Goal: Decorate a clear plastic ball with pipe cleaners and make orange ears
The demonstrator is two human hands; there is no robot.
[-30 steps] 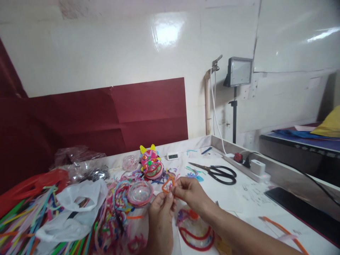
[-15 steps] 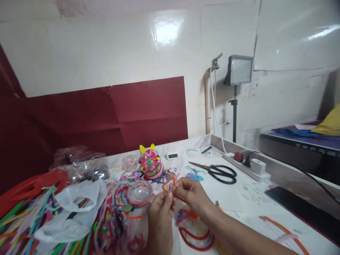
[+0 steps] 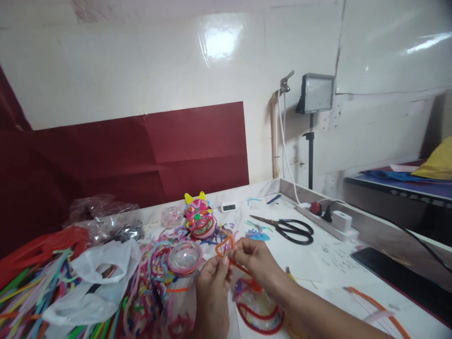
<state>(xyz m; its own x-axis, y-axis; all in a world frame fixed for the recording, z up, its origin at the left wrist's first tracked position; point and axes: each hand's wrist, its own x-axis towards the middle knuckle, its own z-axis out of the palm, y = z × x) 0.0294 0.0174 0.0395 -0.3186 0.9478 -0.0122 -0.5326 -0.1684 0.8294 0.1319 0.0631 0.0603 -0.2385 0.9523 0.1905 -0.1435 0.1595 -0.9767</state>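
Note:
Both my hands pinch a bent orange pipe cleaner (image 3: 224,245) low in the middle of the view. My left hand (image 3: 212,282) grips its lower part with closed fingers. My right hand (image 3: 254,259) is closed on its right side, where a straight orange tail runs down under the fingers. Under my hands lies a clear dome (image 3: 257,306) edged with a red pipe cleaner. A second clear dome with a pink rim (image 3: 185,257) sits just left of them.
A heap of coloured pipe cleaners (image 3: 38,292) and a white plastic bag (image 3: 102,278) fill the left side. A pink decorated mask (image 3: 199,219), black scissors (image 3: 291,227), a power strip (image 3: 328,219), a dark tablet (image 3: 399,278) and a loose orange pipe cleaner (image 3: 377,306) lie on the white table.
The hands keep working the orange pipe cleaner in almost the same spot; the view has shifted slightly, nothing was let go.

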